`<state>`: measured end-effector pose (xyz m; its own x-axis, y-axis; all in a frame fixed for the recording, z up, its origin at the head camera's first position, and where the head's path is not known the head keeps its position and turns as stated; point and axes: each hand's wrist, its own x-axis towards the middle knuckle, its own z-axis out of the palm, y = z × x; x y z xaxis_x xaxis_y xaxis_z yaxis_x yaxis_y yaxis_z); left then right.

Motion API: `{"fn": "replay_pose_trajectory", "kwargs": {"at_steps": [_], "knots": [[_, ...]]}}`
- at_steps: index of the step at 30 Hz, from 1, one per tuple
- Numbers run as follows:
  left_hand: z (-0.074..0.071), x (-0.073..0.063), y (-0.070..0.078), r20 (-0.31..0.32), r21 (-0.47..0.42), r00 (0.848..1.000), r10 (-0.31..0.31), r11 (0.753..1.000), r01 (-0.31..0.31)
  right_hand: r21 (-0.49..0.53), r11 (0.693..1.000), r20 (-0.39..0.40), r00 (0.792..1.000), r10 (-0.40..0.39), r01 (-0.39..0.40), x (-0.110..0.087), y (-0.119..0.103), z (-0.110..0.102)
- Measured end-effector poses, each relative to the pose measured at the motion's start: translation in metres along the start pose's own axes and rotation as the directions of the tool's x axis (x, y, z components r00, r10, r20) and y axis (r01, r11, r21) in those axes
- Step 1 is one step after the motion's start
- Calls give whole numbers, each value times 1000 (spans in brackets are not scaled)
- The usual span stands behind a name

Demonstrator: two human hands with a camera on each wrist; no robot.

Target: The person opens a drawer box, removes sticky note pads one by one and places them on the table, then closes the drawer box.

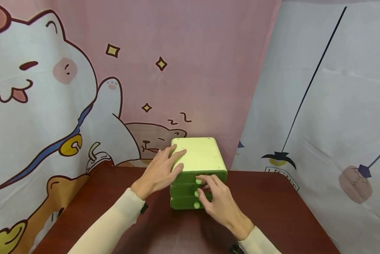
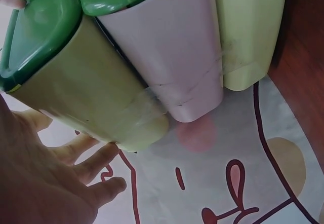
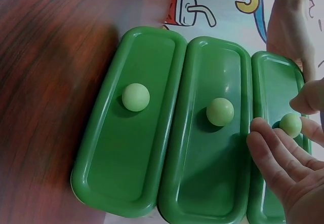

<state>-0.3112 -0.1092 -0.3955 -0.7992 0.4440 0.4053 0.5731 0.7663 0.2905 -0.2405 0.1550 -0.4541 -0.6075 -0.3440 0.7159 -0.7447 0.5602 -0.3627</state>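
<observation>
A small three-tier drawer cabinet with a pale yellow-green top and green drawer fronts stands on the table. Each front bears a round light-green knob, and all three fronts look pushed in. My left hand rests on the cabinet's top left edge with fingers spread; the left wrist view shows its fingers along the top tier's side. At the top knob is my right hand, its index fingertip at the knob. The right thumb looks apart from the knob.
The dark red-brown table extends on both sides of the cabinet. Close behind hangs a cloth printed with cartoon animals. Clear tape runs across the side of the tiers, one of which is pinkish.
</observation>
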Motion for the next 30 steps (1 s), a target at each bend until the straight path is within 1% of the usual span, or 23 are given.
{"fn": "replay_pose_trajectory", "kwargs": {"at_steps": [5, 13, 25, 30], "knots": [[-1, -3, -3, 10, -34, 1000, -3, 999, 3, -11, 1000, 4, 1000, -15, 15, -1, 0, 2], [-6, 1, -7, 21, -32, 999, 40, 999, -39, -39, 999, 4, 999, -38, 38, 3, 2, -2], [-13, 4, -9, 93, -43, 996, 17, 999, -13, -28, 996, -4, 996, -89, 89, 6, 4, -4], [-14, 5, -10, 105, -53, 994, 12, 999, -6, -47, 994, 2, 995, -98, 98, 5, 3, -6]]}}
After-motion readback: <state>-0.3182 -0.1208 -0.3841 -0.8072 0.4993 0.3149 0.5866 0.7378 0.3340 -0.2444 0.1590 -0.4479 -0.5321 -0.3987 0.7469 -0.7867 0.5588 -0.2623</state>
